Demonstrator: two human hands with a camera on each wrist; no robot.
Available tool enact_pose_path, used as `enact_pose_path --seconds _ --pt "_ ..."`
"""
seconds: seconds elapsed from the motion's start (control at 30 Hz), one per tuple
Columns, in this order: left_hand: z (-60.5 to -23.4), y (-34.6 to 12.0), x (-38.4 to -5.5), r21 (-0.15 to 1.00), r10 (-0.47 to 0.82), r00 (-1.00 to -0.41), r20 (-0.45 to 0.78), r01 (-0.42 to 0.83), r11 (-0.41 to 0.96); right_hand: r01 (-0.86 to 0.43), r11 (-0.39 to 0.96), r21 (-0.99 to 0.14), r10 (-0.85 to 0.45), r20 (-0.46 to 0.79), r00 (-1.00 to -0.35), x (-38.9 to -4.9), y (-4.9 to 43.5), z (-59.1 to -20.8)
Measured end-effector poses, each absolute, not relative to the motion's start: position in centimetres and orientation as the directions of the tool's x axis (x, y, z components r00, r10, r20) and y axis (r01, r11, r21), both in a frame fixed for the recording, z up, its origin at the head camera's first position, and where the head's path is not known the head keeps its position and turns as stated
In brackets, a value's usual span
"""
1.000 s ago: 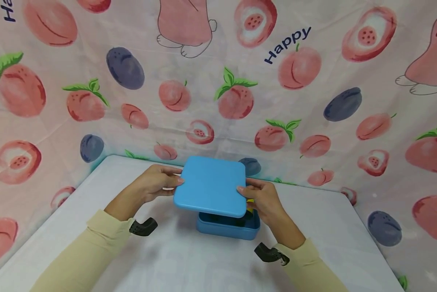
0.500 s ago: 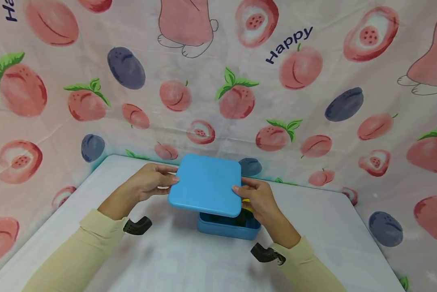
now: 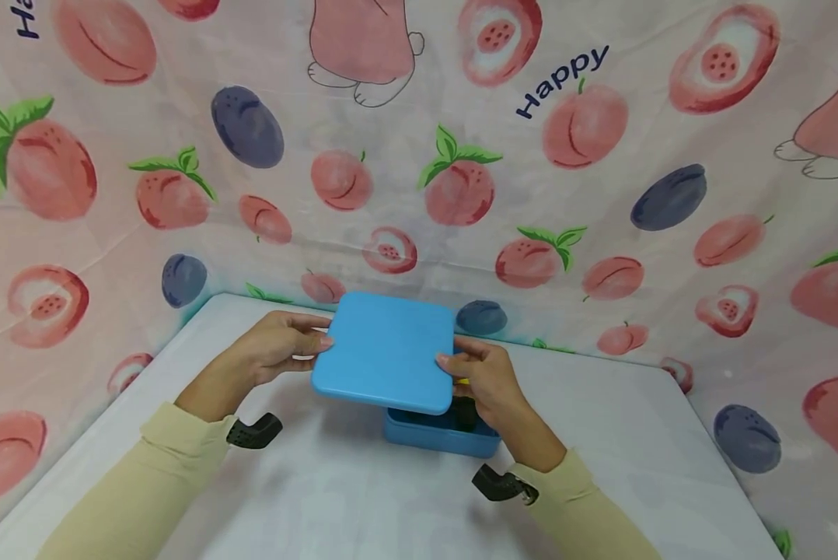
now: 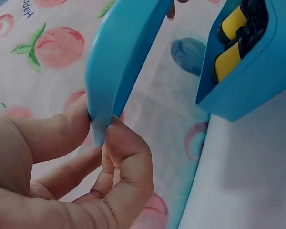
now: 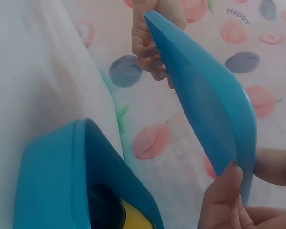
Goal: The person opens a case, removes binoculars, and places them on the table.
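Both hands hold a flat blue lid (image 3: 387,350) raised above a matching blue box (image 3: 440,435). My left hand (image 3: 275,346) pinches the lid's left edge, thumb on top and fingers beneath; the left wrist view shows this grip close up. At the opposite edge my right hand (image 3: 485,377) pinches it the same way. The lid hangs to the left of the box and covers part of it in the head view. Inside the open box, black-and-yellow pieces (image 4: 227,62) lie side by side, partly hidden by the box walls.
The box stands on a white table (image 3: 335,498). A pink fruit-print cloth (image 3: 405,187) hangs behind the table's far edge and along the sides. Black wrist-camera mounts (image 3: 254,430) stick out from both sleeves.
Both hands have carried the lid a little to the left, uncovering more of the box's right part. The box has stayed in place on the table.
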State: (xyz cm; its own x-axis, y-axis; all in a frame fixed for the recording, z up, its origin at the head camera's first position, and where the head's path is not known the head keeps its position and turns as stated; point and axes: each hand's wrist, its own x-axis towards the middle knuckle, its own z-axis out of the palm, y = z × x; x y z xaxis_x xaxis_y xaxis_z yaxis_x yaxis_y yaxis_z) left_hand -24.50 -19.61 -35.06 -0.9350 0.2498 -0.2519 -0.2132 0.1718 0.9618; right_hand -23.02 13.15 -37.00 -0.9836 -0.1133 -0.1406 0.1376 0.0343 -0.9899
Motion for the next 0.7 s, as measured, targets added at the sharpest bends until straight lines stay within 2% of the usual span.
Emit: enact_pose_path --seconds 0.7 --pt "-34.8 -21.9 -23.9 0.958 0.264 -0.934 -0.241 -0.185 0.219 0.121 0.005 -0.993 -0.142 -0.121 -0.983 -22.8 11.1 -37.5"
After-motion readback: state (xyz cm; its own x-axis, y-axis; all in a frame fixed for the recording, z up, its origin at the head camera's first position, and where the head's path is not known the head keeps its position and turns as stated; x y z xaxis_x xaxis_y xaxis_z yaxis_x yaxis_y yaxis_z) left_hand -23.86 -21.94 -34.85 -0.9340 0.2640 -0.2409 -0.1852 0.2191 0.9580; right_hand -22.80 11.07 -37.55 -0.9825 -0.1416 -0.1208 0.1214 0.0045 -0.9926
